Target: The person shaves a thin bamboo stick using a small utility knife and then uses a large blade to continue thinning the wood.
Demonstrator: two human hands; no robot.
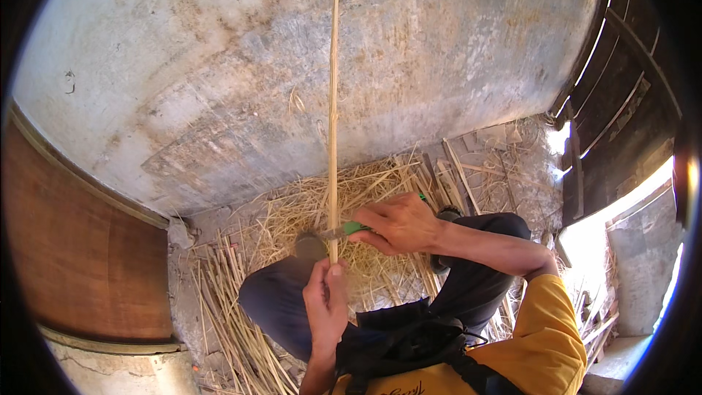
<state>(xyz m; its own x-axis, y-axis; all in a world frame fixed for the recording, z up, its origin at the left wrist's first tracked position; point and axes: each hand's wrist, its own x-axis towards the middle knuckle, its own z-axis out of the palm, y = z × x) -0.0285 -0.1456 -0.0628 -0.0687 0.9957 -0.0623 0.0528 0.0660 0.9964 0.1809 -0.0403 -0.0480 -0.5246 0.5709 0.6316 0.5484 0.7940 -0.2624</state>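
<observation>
My left hand (326,300) pinches the near end of a long, thin, pale strip that looks like split bamboo (333,110). The strip points away from me, its far end up against the view of the wall. In my right hand (402,224) is the green handle of a knife (354,227), fingers wrapped round it. The blade lies across the strip a little beyond my left fingertips and seems to touch it. Where the blade ends is hard to make out. Both hands are above my bent legs.
Pale shavings (292,208) cover the floor before me. Many split strips (238,314) lie in a bundle at my left, and more pieces (457,175) lie at the far right. A stained wall (241,80) stands ahead, a brown wooden panel (88,241) at left, dark boards (621,102) at right.
</observation>
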